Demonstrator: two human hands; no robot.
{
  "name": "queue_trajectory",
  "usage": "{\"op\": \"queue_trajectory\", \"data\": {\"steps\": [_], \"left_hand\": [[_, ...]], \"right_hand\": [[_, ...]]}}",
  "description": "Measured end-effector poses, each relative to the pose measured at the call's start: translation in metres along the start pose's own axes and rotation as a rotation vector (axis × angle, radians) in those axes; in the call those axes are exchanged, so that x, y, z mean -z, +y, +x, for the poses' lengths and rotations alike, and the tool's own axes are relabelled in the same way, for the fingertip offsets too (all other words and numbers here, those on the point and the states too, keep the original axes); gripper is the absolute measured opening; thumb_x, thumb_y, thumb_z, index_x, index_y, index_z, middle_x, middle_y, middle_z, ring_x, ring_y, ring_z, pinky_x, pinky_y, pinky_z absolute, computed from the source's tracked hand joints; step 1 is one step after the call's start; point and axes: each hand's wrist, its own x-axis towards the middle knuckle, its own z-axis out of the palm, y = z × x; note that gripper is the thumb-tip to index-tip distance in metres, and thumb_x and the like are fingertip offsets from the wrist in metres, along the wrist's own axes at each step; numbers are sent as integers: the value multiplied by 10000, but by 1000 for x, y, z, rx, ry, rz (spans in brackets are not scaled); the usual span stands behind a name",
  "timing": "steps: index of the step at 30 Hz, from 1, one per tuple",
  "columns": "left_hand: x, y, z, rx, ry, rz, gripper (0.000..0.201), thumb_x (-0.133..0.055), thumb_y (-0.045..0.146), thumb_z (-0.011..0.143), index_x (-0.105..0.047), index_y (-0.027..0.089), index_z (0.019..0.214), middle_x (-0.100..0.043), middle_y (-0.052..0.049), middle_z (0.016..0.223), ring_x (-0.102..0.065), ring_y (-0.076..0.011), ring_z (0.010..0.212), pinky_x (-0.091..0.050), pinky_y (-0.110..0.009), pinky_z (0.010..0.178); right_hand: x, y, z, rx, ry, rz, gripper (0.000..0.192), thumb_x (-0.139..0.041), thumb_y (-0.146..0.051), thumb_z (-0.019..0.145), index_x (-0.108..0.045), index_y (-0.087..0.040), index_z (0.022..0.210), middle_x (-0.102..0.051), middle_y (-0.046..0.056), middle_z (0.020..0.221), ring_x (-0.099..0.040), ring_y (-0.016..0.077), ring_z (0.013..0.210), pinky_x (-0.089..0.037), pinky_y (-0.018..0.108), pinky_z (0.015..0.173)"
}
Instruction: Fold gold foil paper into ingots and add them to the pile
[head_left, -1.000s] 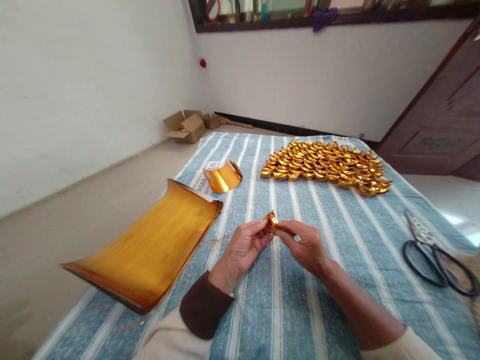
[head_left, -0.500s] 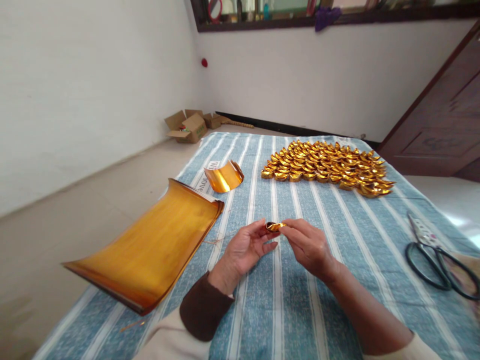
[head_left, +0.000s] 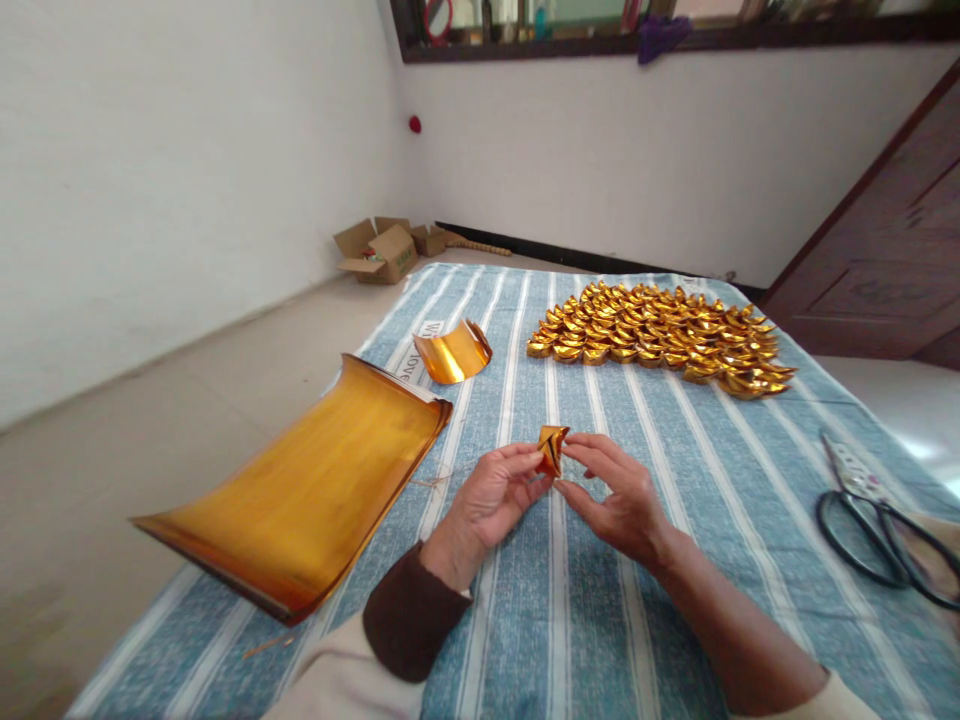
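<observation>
A small folded piece of gold foil paper (head_left: 553,446) is pinched between the fingertips of my left hand (head_left: 491,497) and my right hand (head_left: 619,495), just above a blue striped cloth (head_left: 600,600). The piece stands on edge between the two hands. A large curled stack of gold foil sheets (head_left: 311,490) lies left of my left hand. Beyond it rests a smaller curved gold strip (head_left: 452,354). Several finished gold folded ingots (head_left: 660,335) are laid in rows at the far side of the cloth.
Black-handled scissors (head_left: 874,505) lie at the cloth's right edge. Open cardboard boxes (head_left: 382,248) sit on the floor by the far wall. A dark wooden door (head_left: 885,240) stands at the right. A white wall runs along the left.
The folded gold piece has been turned in my fingers, from lying flat half a second ago to standing on edge. Both hands stayed in the same spot over the cloth.
</observation>
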Motion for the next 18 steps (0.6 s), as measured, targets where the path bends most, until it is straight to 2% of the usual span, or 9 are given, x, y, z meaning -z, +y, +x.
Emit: {"op": "queue_trajectory", "data": {"steps": [3, 7, 13, 18], "left_hand": [[0, -1, 0, -15, 1, 11, 87, -719, 44, 704, -714, 100, 770, -693, -54, 769, -640, -123, 704, -524, -228, 699], [-1, -2, -1, 2, 14, -17, 91, -689, 19, 722, -704, 104, 752, -701, -63, 806, -653, -134, 749, -536, -231, 711], [-4, -2, 0, 40, 59, -32, 73, -655, 60, 775, -721, 82, 796, -696, -76, 802, -642, -133, 713, -548, -238, 661], [-5, -1, -2, -9, 47, 21, 52, -671, 72, 765, -722, 80, 759, -686, -68, 806, -637, -131, 736, -551, -232, 665]], "right_hand": [[-4, -3, -2, -22, 12, -9, 297, -646, -269, 854, -636, -203, 1144, -692, 116, 1046, -668, 233, 948, -601, 376, 753], [-9, 1, -5, -33, 42, -32, 235, -583, -228, 901, -652, -207, 1125, -709, 102, 987, -677, 222, 918, -591, 373, 769], [-9, 2, -6, 8, 25, -44, 284, -545, -168, 913, -636, -203, 1180, -718, 99, 1009, -681, 215, 937, -578, 370, 817], [-9, -1, -5, 7, 32, -32, 260, -548, -160, 908, -653, -198, 1143, -724, 95, 983, -685, 202, 892, -583, 351, 784]]}}
